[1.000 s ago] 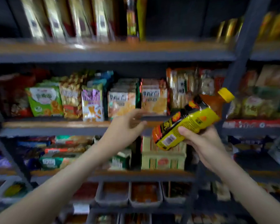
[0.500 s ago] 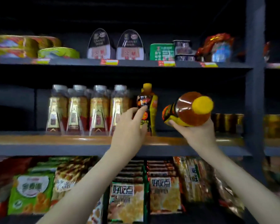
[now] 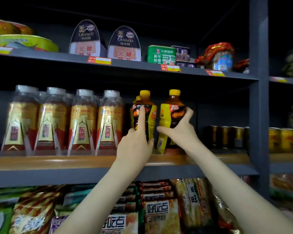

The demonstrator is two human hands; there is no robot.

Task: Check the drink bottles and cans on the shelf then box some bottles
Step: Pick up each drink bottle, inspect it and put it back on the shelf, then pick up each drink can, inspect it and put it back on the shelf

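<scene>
Two amber drink bottles with yellow caps and yellow-black labels stand upright side by side on the wooden middle shelf (image 3: 57,162). My right hand (image 3: 180,130) grips the right bottle (image 3: 169,114) around its label, thumb at the left, fingers round the right side. My left hand (image 3: 135,142) holds the left bottle (image 3: 150,112), its index finger stretched up the label and its thumb on the bottle's lower right. More yellow caps show behind the left bottle. Several clear gold-and-red labelled bottles (image 3: 79,122) stand in a row to the left.
Gold cans (image 3: 227,136) line the same shelf at the right, past a dark upright post (image 3: 259,98). The shelf above carries canned ham tins (image 3: 88,39), a green tin (image 3: 161,54) and jars. Snack packets (image 3: 157,210) fill the shelf below.
My right hand has carried the tilted bottle up to the middle shelf and stood it upright beside the other. My left hand has closed onto the neighbouring bottle. The view rose from the snack shelves.
</scene>
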